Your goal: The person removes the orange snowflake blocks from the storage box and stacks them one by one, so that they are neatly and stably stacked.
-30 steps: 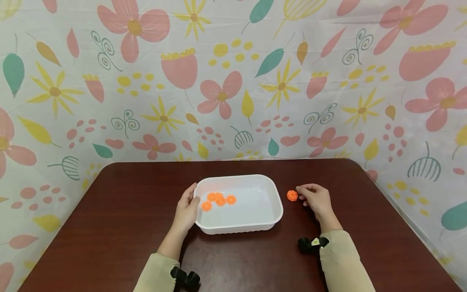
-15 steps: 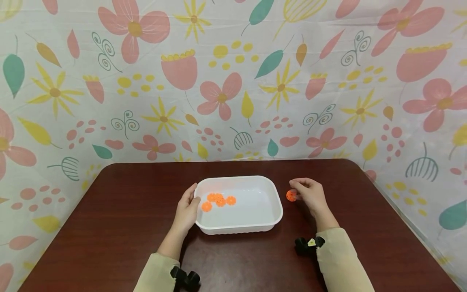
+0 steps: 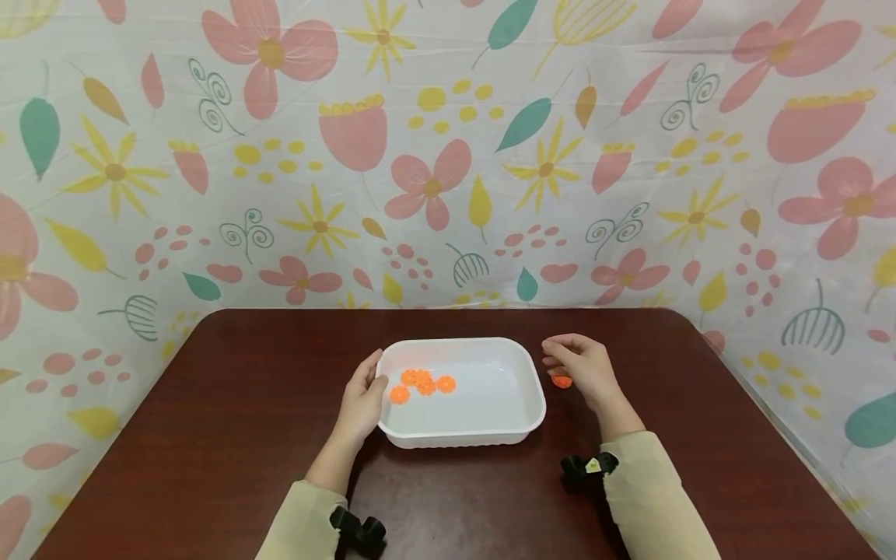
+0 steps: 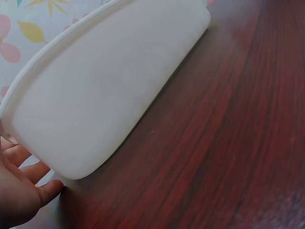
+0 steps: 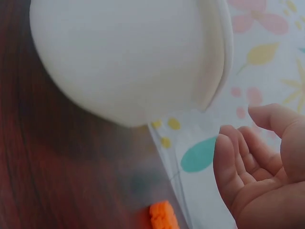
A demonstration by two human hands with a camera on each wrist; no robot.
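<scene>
A white rectangular plastic tray (image 3: 456,442) stands on the table. Several orange crinkle-edged rounds, which look like carrot slices (image 3: 446,383), lie near its left end. At that end my left hand (image 3: 358,411) grips the tray, thumb at the rim and the other fingers along the outer wall. My right hand (image 3: 582,372) hovers just off the tray's right end with its fingers bent. In the right wrist view, thumb and fingers are apart with nothing seen between them. A small stack of carrot slices (image 5: 163,215) lies on the table below that hand, mostly hidden in the head view.
The dark brown wooden table (image 3: 231,435) reaches back to a floral cloth (image 3: 434,257) hung behind it. Black camera mounts (image 3: 588,473) sit on both wrists by the pale sleeves.
My right hand has moved left from beside the orange stack to above it, nearer the tray, covering most of the stack. The left hand keeps its grip; the head view has shifted slightly.
</scene>
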